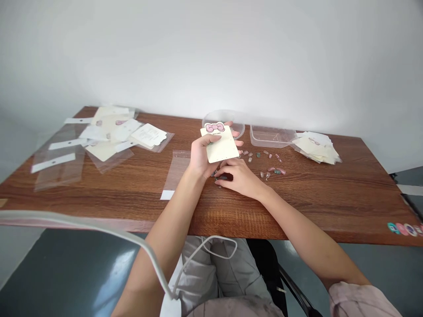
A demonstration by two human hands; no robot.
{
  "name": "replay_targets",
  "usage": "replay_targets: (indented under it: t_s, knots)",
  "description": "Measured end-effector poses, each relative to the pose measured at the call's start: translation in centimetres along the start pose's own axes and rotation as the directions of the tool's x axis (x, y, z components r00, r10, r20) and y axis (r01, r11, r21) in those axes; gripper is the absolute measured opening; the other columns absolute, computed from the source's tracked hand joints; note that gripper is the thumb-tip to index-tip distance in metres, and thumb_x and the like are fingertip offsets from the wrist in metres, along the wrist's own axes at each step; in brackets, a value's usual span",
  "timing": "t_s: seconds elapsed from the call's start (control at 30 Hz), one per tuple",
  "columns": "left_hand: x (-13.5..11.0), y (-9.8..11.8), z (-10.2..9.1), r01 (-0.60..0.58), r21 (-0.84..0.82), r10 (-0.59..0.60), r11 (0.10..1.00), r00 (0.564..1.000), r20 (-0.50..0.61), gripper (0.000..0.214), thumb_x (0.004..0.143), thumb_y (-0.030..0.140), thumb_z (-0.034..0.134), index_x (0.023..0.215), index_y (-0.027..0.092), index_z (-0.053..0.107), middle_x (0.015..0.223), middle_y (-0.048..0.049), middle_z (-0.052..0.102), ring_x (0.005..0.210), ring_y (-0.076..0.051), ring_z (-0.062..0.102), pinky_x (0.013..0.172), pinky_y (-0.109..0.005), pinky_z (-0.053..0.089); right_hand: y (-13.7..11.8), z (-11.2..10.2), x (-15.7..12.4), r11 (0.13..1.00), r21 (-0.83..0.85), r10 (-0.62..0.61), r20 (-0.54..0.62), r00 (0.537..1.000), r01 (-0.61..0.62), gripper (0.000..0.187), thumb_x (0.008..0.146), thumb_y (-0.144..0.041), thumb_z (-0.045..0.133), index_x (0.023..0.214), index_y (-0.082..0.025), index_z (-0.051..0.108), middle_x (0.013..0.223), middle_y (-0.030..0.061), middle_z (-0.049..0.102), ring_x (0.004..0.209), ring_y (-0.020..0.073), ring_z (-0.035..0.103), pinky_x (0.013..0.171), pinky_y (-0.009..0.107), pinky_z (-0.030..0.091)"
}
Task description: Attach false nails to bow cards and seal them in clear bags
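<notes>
My left hand point(200, 155) is closed on a cream display card point(220, 147) with a pink bow at its top, thumb across the front and fingers behind. Just below it, my right hand point(238, 176) is at the table, its thumb and fingers curled around small dark pieces point(220, 178). Whether it grips one of them I cannot make out. Right of that hand lie several small pink, clear and green hair clips or beads point(277, 171), too small to tell which. A clear plastic bag point(176, 169) with a white strip lies left of the left wrist.
Bagged cards and clear bags point(109, 132) spread over the table's left side. Behind my hands stand a round clear container point(211, 115) and a rectangular clear tray point(272, 141). A stack of cream cards point(317, 147) sits at right. A white cable point(132, 237) crosses the front left.
</notes>
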State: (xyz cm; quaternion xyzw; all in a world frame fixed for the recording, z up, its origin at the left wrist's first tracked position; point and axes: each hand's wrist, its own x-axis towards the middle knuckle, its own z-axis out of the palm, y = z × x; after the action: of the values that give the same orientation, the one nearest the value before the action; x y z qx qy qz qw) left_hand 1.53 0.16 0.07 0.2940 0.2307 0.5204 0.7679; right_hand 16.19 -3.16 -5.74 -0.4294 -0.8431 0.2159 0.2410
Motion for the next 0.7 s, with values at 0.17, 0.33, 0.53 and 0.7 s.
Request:
replay_targets:
  t_s: [0.17,0.33,0.53,0.7]
  knots:
    - [0.0,0.0,-0.1,-0.006,0.015,0.006,1.0,1.0,0.003,0.057,0.077,0.024,0.056,0.131,0.01,0.064,0.101,-0.013,0.077,0.098,-0.035,0.077,0.084,-0.048,0.064,-0.1,-0.2,0.6,0.984,-0.117,-0.128,0.025,0.991,0.13,0.004,0.089,-0.024,0.08,0.092,-0.024,0.081,0.097,0.0067,0.074,0.109,0.0292,0.065,0.098,0.049,0.048]
    - [0.0,0.0,-0.2,-0.015,0.046,0.015,0.999,1.0,0.012,0.062,0.079,0.027,0.058,0.138,0.01,0.06,0.109,-0.0149,0.077,0.105,-0.038,0.076,0.086,-0.048,0.064,1.0,-1.2,-0.6,0.966,-0.159,-0.219,-0.091,0.971,0.203,0.007,0.093,-0.025,0.075,0.095,-0.022,0.08,0.097,0.0066,0.075,0.097,0.0265,0.067,0.09,0.047,0.052]
    - [0.1,-0.4,-0.2,0.031,0.095,-0.03,0.995,0.999,-0.014,0.071,0.075,0.018,0.056,0.145,0.008,0.053,0.106,-0.0131,0.079,0.098,-0.035,0.078,0.087,-0.051,0.065,2.4,-4.4,-2.2,0.99,-0.12,-0.111,-0.338,0.935,0.074,0.009,0.096,-0.027,0.07,0.099,-0.023,0.077,0.098,0.0063,0.073,0.09,0.0234,0.068,0.082,0.042,0.055]
    - [0.2,-0.7,-0.2,0.044,0.123,-0.042,0.991,0.999,-0.021,0.074,0.075,0.019,0.056,0.149,0.008,0.05,0.108,-0.0135,0.079,0.096,-0.033,0.079,0.09,-0.052,0.065,2.5,-4.8,-2.2,0.989,-0.144,-0.014,-0.345,0.938,-0.038,0.006,0.095,-0.025,0.07,0.096,-0.021,0.074,0.097,0.0051,0.075,0.086,0.0222,0.07,0.079,0.038,0.053]
